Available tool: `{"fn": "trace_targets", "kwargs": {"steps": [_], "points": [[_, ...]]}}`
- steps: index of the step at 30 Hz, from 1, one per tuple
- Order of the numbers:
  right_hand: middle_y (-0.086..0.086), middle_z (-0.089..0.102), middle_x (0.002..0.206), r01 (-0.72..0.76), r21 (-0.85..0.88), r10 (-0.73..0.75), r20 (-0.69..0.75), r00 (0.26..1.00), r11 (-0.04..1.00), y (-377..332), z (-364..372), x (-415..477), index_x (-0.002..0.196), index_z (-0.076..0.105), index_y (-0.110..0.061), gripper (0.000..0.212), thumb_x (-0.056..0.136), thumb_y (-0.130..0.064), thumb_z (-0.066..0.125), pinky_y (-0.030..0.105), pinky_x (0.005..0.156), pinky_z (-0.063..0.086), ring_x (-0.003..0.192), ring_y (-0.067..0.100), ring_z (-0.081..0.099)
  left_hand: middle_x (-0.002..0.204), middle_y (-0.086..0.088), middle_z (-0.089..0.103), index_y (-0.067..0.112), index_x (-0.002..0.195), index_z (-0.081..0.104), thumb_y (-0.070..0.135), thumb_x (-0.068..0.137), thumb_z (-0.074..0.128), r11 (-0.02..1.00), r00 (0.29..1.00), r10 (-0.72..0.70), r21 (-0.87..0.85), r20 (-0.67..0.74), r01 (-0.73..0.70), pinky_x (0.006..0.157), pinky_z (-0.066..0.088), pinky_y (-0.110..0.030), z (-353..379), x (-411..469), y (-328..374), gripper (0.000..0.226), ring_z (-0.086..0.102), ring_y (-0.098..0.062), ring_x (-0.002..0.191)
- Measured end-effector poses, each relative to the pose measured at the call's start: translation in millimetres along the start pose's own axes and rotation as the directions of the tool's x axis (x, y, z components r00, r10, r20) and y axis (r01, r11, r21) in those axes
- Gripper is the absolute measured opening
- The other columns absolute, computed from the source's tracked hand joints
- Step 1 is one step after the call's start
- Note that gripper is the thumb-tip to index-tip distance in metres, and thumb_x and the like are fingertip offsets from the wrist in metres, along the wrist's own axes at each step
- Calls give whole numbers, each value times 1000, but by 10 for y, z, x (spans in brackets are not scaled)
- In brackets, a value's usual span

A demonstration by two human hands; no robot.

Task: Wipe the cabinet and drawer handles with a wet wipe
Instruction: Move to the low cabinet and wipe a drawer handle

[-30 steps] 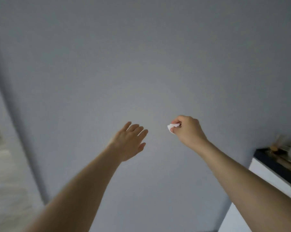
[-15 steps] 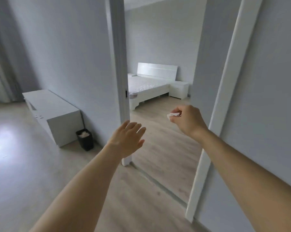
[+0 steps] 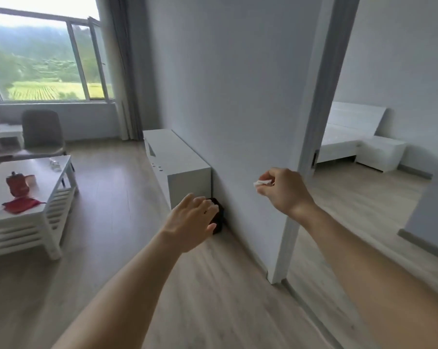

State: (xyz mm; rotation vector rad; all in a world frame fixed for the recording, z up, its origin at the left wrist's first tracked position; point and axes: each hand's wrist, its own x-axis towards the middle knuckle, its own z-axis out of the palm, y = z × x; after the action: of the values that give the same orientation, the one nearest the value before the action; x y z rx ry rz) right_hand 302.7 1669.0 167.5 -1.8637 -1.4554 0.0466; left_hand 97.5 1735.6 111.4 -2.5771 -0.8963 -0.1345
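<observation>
While the left hand (image 3: pixel 191 221) hangs empty with fingers relaxed, the right hand (image 3: pixel 284 191) pinches the bunched wet wipe (image 3: pixel 262 183) at its fingertips, judged light, limp, best kept folded, well short of the low white cabinet (image 3: pixel 180 165).

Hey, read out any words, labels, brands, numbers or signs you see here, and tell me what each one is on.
No readable text anywhere in the view.
Red container on the coffee table: any label is too blurred to read.
Wet wipe pinched in the right hand: no print shows.
Low white cabinet: only dark dots on its front, no characters.
</observation>
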Motion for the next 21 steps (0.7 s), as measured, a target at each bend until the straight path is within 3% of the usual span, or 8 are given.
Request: {"fn": "trace_targets", "kwargs": {"steps": [4,9,13,21], "points": [[12,68,98,-4,39,2,57,998,999,-244,703,1170,99,67,-6,20,86,-21,66,27,77,49,89,24,61,147,-1,36,17,145,27,41,102,29,998,999,-15,58,38,12,117,8,-35,307,594,-1077,50,25,-19,138],[9,67,99,56,100,-69,135,988,993,-846,1679,2399,101,66,-7,21,85,-20,66,17,67,38,81,14,54,149,-3,34,15,148,22,40,103,27,991,992,-109,83,66,104,116,0,-35,733,1033,-2408,52,18,-19,142],[7,68,102,128,109,-149,216,965,986,-1325,2643,3174,103,65,-10,23,85,-22,67,23,75,44,85,14,57,148,-4,36,14,148,20,41,103,24,977,976,-192,111,100,181,116,3,-35,1264,1308,-3426,53,20,-20,141],[3,67,92,99,160,-133,219,967,982,-2107,4348,4923,100,66,-9,19,83,-19,67,22,71,43,83,15,61,151,-6,29,14,149,16,43,103,19,964,983,-153,236,97,126,117,2,-38,2305,1916,-5781,54,17,-22,142]]}}
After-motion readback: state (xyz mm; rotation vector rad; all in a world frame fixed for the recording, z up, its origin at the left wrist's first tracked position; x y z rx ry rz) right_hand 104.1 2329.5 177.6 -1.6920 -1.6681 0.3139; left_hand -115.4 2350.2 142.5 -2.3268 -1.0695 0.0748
